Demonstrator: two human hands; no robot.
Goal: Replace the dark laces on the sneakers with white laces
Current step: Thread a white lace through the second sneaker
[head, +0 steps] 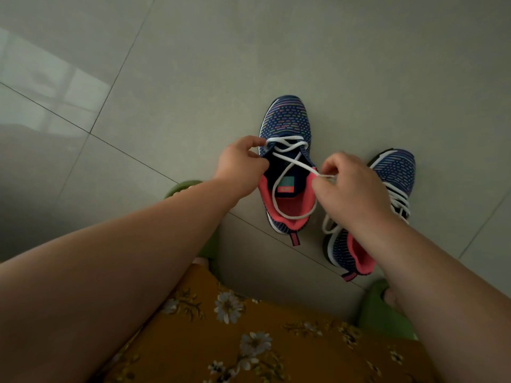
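Two navy knit sneakers with pink linings stand on the tiled floor. The left sneaker (pixel 287 123) has a white lace (pixel 289 161) threaded through its front eyelets, with a long loop lying over the pink opening. My left hand (pixel 242 161) pinches the sneaker's left eyelet edge where the lace passes through. My right hand (pixel 351 186) pinches the lace end at the sneaker's right side. The right sneaker (pixel 395 172) lies partly behind my right hand and wrist, with white lace (pixel 401 201) across it and loose loops beside it.
Grey floor tiles (pixel 193 78) stretch all around. My feet in green slippers (pixel 378 308) sit close to the sneakers' heels, one slipper (pixel 179 189) under my left forearm. A mustard floral garment (pixel 249 341) fills the bottom centre.
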